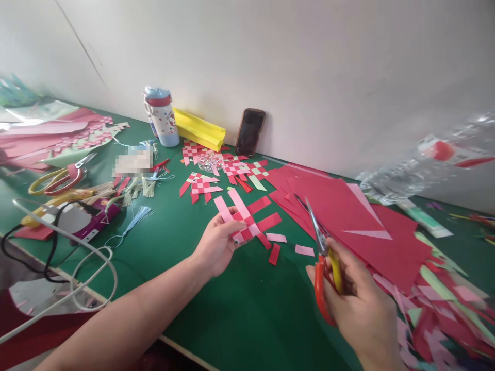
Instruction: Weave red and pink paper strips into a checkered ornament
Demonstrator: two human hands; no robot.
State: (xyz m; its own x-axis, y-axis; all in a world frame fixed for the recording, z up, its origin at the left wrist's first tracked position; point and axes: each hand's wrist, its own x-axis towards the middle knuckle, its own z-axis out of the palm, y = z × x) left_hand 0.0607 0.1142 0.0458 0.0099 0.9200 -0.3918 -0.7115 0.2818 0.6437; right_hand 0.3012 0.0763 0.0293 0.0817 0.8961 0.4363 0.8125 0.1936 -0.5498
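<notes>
Between the thumb and fingers of my left hand is a woven paper piece in red and pink, its loose strips sticking out up and to the right. My right hand grips a pair of scissors with orange and yellow handles; the blades point up and away and look nearly closed. Short cut bits of paper, a pink scrap and a red scrap, lie on the green table between the two hands. Farther back lie more woven pieces.
Red paper sheets spread right of centre, with paper offcuts nearer me. A phone leans on the wall by a yellow folded piece and a bottle. Leftward are tassels, other scissors and a white cable.
</notes>
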